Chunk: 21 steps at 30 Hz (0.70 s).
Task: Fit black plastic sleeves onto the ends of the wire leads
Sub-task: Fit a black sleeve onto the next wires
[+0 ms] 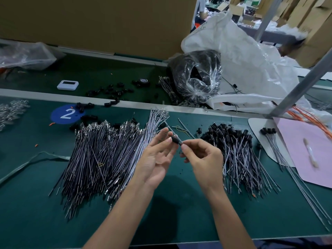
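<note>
From the head view, both hands meet above the green tabletop (179, 203), between the two piles, so each is in easy reach. The right hand (203, 157) has its grip clamped on the near end of a black sleeve (175, 139). The left hand (158, 153), palm up with its other fingers loose, seems to pinch the wire lead (165, 132) at the sleeve's far end, probably to steady the push. The bare leads (107, 155) lie to the left and the sleeved leads (233, 146) to the right.
</note>
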### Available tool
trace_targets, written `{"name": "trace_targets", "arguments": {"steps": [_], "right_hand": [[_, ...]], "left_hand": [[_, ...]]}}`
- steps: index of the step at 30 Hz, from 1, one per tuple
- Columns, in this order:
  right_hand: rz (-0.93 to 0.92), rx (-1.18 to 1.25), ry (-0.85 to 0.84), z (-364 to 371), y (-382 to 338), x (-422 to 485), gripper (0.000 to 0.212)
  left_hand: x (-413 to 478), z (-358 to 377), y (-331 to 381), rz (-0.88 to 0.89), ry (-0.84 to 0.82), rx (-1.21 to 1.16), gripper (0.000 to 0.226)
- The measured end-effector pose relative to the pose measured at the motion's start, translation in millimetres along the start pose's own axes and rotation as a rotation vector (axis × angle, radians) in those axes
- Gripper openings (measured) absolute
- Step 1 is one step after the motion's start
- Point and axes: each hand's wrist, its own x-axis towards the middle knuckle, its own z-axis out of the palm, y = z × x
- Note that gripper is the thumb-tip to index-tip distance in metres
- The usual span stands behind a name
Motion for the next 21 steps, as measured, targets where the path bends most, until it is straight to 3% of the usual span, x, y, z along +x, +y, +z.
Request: {"name": "trace_targets", "arguments": {"steps": [6, 10, 21], "right_hand": [[-0.025, -0.045, 0.005, 2, -2, -2, 0.014], [-0.11, -0.184, 0.079, -11, 1, -2, 0.016], [-0.228, -0.428, 0.054, -22, 7, -8, 0.014]], "left_hand": [[1, 3, 1, -0.001, 0.085, 0.035, 0.012], [3, -2, 4, 0.103, 0.139, 0.012, 0.016], [5, -5, 10, 0.17, 0.056, -0.031, 0.022]]}}
